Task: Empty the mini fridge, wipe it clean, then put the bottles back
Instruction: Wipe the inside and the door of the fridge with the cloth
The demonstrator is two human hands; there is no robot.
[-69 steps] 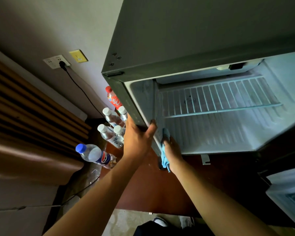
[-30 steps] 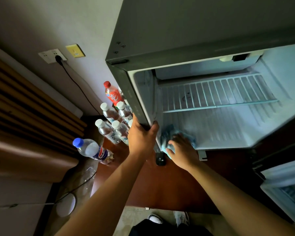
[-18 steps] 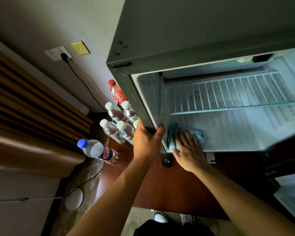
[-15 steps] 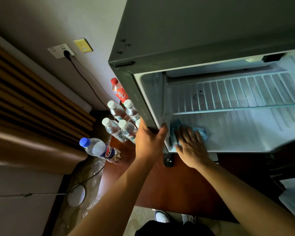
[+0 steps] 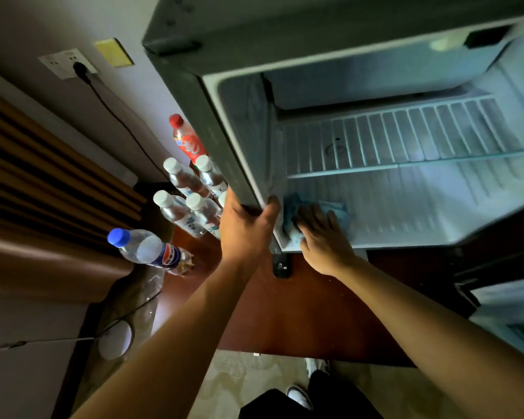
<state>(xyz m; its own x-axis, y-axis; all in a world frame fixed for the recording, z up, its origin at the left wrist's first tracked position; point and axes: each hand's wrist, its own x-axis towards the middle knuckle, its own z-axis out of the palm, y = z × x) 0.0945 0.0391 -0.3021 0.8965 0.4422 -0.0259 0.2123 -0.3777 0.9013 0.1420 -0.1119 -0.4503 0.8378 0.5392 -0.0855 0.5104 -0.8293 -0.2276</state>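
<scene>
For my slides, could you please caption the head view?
Right hand presses blue cloth on empty fridge floor.

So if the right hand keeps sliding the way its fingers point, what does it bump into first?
Probably the fridge's back wall. The right hand lies flat on the blue cloth on the fridge floor, with nothing visible ahead. Depth is hard to judge.

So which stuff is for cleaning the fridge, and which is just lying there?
For the job: mini fridge, blue cloth under the right hand, left hand gripping the fridge edge, water bottles, red bottle, blue-capped bottle.
Just there: wall socket, cable.
</scene>
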